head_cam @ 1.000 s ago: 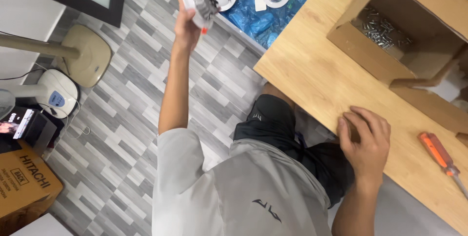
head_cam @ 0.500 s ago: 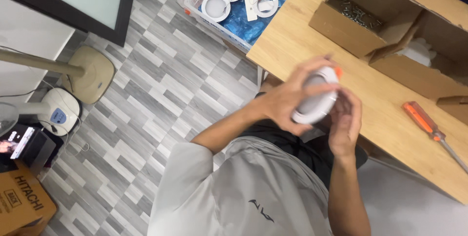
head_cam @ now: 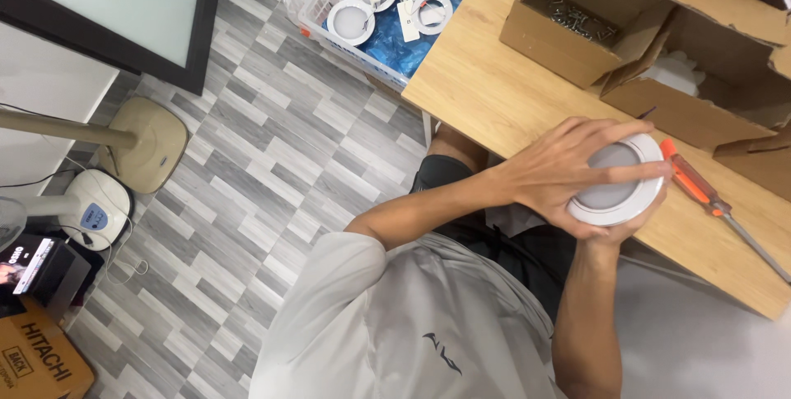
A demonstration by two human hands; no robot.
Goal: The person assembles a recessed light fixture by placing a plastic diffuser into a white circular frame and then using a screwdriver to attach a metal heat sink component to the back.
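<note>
Left hand [head_cam: 568, 170]: fingers spread and closed over round white lamp [head_cam: 616, 183], holding from top.
Right hand [head_cam: 614, 230]: under lamp, mostly hidden; fingers seem curled on rim.
Lamp place: held above near edge of wooden counter [head_cam: 511, 94], just left of orange screwdriver [head_cam: 692, 185].
Progress: lamp in both hands, screwdriver untouched; more white lamps waiting in floor basket [head_cam: 362, 37], far left.
Behind: open cardboard boxes [head_cam: 577, 32].

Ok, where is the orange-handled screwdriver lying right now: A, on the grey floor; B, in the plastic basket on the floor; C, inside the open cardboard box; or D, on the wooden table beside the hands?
D: the orange-handled screwdriver lies flat on the wooden table, just right of the round white light held in both hands.
</note>
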